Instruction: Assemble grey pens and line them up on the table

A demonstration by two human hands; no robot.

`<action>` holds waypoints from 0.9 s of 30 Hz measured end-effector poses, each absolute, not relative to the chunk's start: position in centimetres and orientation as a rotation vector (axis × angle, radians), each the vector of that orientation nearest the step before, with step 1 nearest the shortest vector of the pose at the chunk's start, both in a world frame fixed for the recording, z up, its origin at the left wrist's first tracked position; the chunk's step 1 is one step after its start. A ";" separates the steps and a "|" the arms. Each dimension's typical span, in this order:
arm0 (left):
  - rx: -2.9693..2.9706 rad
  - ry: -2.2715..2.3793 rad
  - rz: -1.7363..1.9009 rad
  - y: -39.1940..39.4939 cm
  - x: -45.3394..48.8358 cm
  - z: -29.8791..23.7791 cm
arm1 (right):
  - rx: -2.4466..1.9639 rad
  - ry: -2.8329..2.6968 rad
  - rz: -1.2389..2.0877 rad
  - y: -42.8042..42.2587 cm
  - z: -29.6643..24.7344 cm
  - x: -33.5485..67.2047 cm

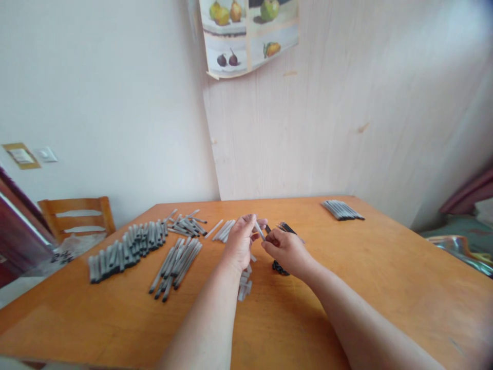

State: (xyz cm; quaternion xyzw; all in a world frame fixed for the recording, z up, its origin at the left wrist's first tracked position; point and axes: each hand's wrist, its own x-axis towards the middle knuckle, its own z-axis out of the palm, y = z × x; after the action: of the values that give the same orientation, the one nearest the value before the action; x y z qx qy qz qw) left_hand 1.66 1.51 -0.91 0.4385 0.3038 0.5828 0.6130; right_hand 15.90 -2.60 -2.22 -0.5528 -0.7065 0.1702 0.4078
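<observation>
Over the middle of the table, my left hand (241,240) is closed on a slim, whitish translucent pen barrel (259,230), which is tilted. The fingers of my right hand (288,251) are pinched at the barrel's lower end; whether they also hold a small part is hidden. Below my right hand lies a small heap of black pieces (280,267). Clear short caps (245,287) are scattered under my left wrist. Behind my hands are dark, thin pen parts (285,227), partly covered, and some plain whitish barrels (224,231).
Many grey pens with black ends lie on the wooden table (370,288): a long row (127,249), a pile (177,264) and a loose group (187,225) at left, a neat row (342,210) at back right. A wooden chair (79,208) stands beyond the left edge.
</observation>
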 end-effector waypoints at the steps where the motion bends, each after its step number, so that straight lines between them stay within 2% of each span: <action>1: 0.961 0.693 1.362 1.5 1.6 -0.8 | -1.395 -1.789 0.417 -2.7 -2.2 15.9; 6: 0.830 0.689 1.413 1.6 0.9 -0.4 | -1.327 -1.785 0.501 -2.5 -2.7 15.6; 17: 0.756 0.567 1.343 2.0 -0.2 -0.4 | -1.094 -1.351 1.001 -2.3 -3.0 14.9; 27: 0.740 0.619 1.459 3.0 -0.5 -1.6 | -1.049 -1.320 0.965 -2.0 -3.4 14.7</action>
State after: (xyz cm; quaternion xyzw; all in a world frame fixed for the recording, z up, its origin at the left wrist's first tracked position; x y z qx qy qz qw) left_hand -0.47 3.03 -1.57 0.3245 0.2715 0.6401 0.6413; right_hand 14.68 -1.99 -3.39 -0.4459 -0.5611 0.4100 0.5641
